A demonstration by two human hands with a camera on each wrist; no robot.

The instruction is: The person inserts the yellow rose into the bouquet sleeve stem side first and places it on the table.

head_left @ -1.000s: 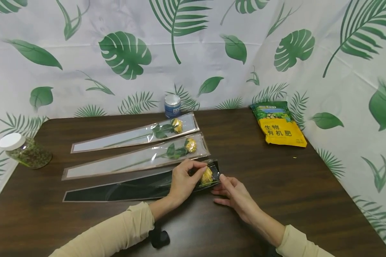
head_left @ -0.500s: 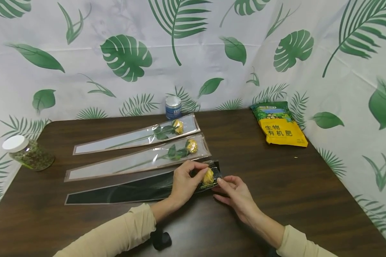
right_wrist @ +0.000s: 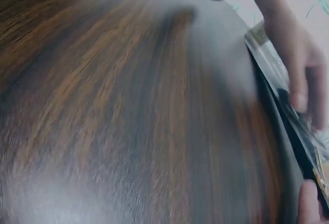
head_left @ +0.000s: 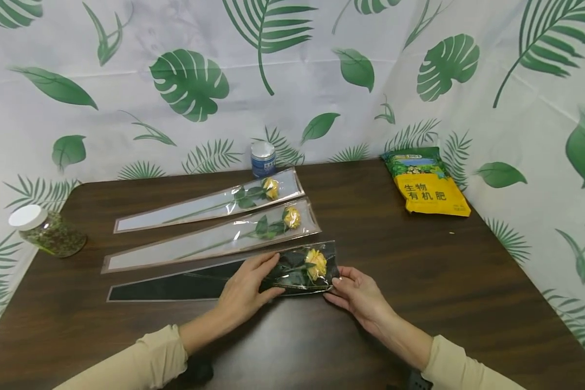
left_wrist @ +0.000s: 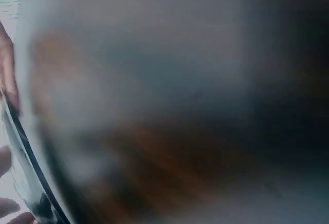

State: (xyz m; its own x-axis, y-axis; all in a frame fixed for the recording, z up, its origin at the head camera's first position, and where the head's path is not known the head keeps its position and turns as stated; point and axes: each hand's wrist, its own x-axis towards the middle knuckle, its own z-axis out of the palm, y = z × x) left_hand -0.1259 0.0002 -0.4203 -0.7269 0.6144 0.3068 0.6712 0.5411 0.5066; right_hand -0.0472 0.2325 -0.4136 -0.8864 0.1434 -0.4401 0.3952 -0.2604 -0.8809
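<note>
A yellow rose (head_left: 316, 265) lies inside a black-backed clear flower sleeve (head_left: 166, 283), the nearest of three sleeves on the table. My left hand (head_left: 246, 287) rests across the middle of this sleeve, its thumb near the lower edge; it hides part of the stem. At the sleeve's wide end, my right hand (head_left: 363, 300) pinches the lower corner between thumb and fingers. The right wrist view shows my left hand (right_wrist: 295, 49) over the sleeve and a fingertip of my right hand (right_wrist: 309, 203) by its edge. Only the sleeve's edge (left_wrist: 28, 157) shows in the left wrist view.
Two white-backed sleeves (head_left: 141, 261) (head_left: 146, 221) with yellow roses lie behind. A blue tin (head_left: 263, 160) stands at the back, a white-lidded jar (head_left: 53, 235) lies tilted at the left. A yellow and green bag (head_left: 426, 181) is at the back right.
My left hand has left the rose head and moved left onto the sleeve's middle. The rose now shows whole inside the sleeve. My right hand stays at the sleeve's wide end.
</note>
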